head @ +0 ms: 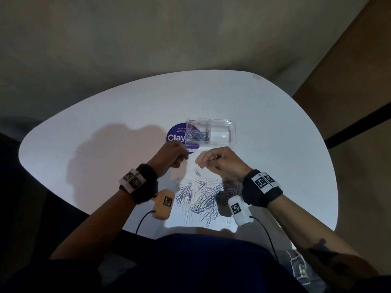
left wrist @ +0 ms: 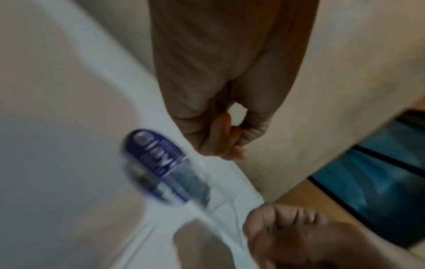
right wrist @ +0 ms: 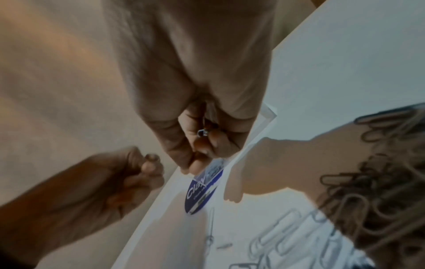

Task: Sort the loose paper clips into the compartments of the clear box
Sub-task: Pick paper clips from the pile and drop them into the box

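- Head view: the clear box (head: 211, 132) stands on the white table (head: 84, 144), partly over a round blue sticker (head: 175, 134). Its left compartment holds a small heap of clips; the right compartment looks empty. A large pile of loose paper clips (head: 201, 197) lies near the table's front edge, between the wrists, so by my reckoning most of the sorting is still to do. One stray clip (head: 197, 172) lies apart, between the pile and the hands. The left hand (head: 173, 155) and right hand (head: 215, 161) hover just in front of the box, both with curled fingers.
- Left wrist view: blurred. The left hand's thumb and fingertips (left wrist: 232, 134) are pressed together as in a pinch; I cannot tell whether a clip sits between them.
- Right wrist view: the right hand curls round a small metal clip (right wrist: 203, 132), its end glinting between thumb and fingers. The pile spreads below on the right.
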Demonstrator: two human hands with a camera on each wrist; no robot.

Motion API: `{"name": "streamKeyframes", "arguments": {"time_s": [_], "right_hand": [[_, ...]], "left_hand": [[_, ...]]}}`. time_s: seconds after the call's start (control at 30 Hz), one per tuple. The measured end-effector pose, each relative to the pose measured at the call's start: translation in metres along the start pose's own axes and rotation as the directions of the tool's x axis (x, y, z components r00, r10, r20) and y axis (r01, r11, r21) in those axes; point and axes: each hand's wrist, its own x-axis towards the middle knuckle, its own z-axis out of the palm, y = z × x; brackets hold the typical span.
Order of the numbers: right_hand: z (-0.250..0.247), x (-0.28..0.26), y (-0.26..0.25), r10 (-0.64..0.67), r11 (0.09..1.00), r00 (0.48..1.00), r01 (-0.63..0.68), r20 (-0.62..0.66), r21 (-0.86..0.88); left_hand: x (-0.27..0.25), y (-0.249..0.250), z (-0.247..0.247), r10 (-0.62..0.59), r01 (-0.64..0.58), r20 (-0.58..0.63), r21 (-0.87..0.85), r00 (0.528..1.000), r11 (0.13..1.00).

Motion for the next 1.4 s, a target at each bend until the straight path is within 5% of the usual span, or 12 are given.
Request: {"name": "streamKeyframes", "arguments": {"time_s": [0.13, 0.23, 0.3, 0.4, 0.47, 0.53, 0.63, 0.77, 1.0, 1.13, 1.23, 1.4], "right_hand": [[0.001, 0.004, -0.005, 0.040, 0.998, 0.990, -0.045, -0.138, -0.034], [-0.003, 0.011, -0.010, 0.033, 0.989, 0.986, -0.056, -0.163, -0.136], [-0.008, 0.017, -0.019, 0.011, 0.979, 0.989, -0.041, -0.150, -0.198], [-0.016, 0.029, -0.035, -0.019, 0.969, 0.987, -0.021, -0.160, -0.246], [-0.019, 0.039, -0.048, -0.033, 0.968, 0.986, -0.010, -0.164, -0.251], [-0.018, 0.049, -0.058, -0.036, 0.960, 0.985, -0.012, -0.166, -0.278], [-0.013, 0.065, -0.073, -0.065, 0.909, 0.988, 0.001, -0.141, -0.416], [-0.001, 0.080, -0.084, -0.086, 0.787, 0.994, 0.027, -0.066, -0.617], [0.003, 0.079, -0.076, -0.106, 0.719, 0.994, 0.097, 0.029, -0.689], [0.000, 0.059, -0.059, -0.214, 0.750, 0.977, 0.155, -0.013, -0.642], [0.000, 0.030, -0.036, -0.231, 0.684, 0.972, 0.195, 0.045, -0.703], [0.020, 0.000, 0.012, -0.130, 0.550, 0.981, 0.189, 0.141, -0.814]], "left_hand": [[0.031, 0.045, 0.014, 0.148, -0.119, -0.072, 0.311, 0.986, 0.943], [0.048, 0.066, 0.029, 0.225, -0.138, -0.043, 0.675, 0.973, 0.725], [0.056, 0.071, 0.038, 0.234, -0.164, 0.015, 0.757, 0.972, 0.633], [0.062, 0.069, 0.039, 0.195, -0.219, 0.129, 0.794, 0.972, 0.568], [0.066, 0.064, 0.030, 0.211, -0.235, 0.133, 0.766, 0.969, 0.598], [0.063, 0.058, 0.019, 0.300, -0.265, 0.072, 0.688, 0.951, 0.676], [0.050, 0.044, 0.001, 0.501, -0.372, -0.046, 0.612, 0.864, 0.698], [0.019, 0.026, -0.005, 0.448, -0.243, -0.164, 0.654, 0.879, 0.716], [-0.013, -0.040, 0.005, 0.402, -0.338, 0.098, 0.738, 0.910, 0.584], [-0.014, -0.058, 0.021, 0.290, -0.310, 0.199, 0.855, 0.936, 0.415], [-0.011, -0.066, 0.025, 0.365, -0.377, 0.269, 0.887, 0.891, 0.266], [-0.005, -0.072, 0.024, 0.406, -0.401, 0.271, 0.872, 0.873, 0.280]]}}
